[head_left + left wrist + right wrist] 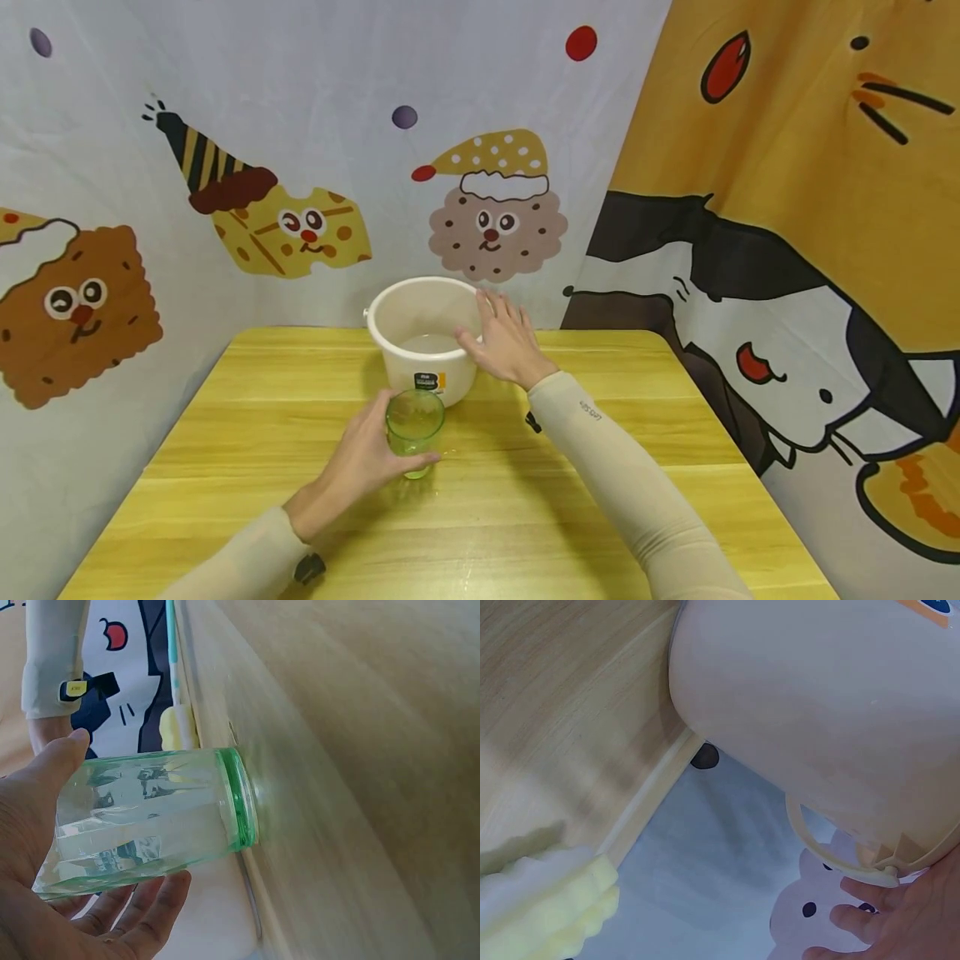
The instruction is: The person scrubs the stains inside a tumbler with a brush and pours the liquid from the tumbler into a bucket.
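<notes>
A green see-through glass (pixel 416 425) is upright in front of the bucket, mouth up. My left hand (pixel 367 446) holds it from the left, thumb on the near side and fingers round the far side. In the left wrist view, the base of the glass (pixel 150 817) is right at the tabletop. The white bucket (pixel 408 362) stands near the table's back edge. My right hand (pixel 510 337) rests at the bucket's right rim, fingers extended and thumb over the rim. The right wrist view has those fingers beside the bucket's handle (pixel 829 859).
A pale yellow sponge head (pixel 555 907) lies on the table to the right of the bucket; in the left wrist view it has a white and teal stick (pixel 174 667). Small wet spots show on the wooden table (pixel 525 517) near the glass. A cartoon-printed curtain (pixel 315 100) hangs behind.
</notes>
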The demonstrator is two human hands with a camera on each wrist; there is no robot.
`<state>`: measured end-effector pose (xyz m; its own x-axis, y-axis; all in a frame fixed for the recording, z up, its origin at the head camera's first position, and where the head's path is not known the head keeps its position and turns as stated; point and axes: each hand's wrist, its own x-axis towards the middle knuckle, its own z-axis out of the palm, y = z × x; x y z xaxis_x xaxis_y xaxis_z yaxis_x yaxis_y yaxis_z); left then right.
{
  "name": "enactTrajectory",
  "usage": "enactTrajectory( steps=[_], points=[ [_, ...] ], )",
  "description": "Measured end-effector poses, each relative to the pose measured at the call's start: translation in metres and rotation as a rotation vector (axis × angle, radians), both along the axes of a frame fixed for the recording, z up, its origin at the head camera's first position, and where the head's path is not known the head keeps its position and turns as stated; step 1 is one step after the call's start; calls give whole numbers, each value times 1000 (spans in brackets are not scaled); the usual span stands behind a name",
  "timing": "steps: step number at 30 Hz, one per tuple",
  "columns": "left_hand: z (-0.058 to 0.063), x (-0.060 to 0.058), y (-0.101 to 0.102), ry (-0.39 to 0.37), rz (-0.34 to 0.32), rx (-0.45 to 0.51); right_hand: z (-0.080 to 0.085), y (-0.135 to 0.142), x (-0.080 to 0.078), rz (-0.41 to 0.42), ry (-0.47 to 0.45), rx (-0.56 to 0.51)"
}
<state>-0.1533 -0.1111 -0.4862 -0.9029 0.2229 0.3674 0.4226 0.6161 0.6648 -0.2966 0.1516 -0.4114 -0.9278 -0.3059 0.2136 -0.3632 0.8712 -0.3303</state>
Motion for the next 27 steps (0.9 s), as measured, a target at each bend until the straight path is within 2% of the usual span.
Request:
enactTrajectory(
  steps=[8,18,27],
  points=[
    [-3,1,1,33,-19,20,1,1,0,4,12,-4],
    [-3,4,4,23,-43,5,-1,6,-1,3,39,-9],
    [1,5,-1,-90,-35,-30,-1,13,1,18,72,-31]
  ],
)
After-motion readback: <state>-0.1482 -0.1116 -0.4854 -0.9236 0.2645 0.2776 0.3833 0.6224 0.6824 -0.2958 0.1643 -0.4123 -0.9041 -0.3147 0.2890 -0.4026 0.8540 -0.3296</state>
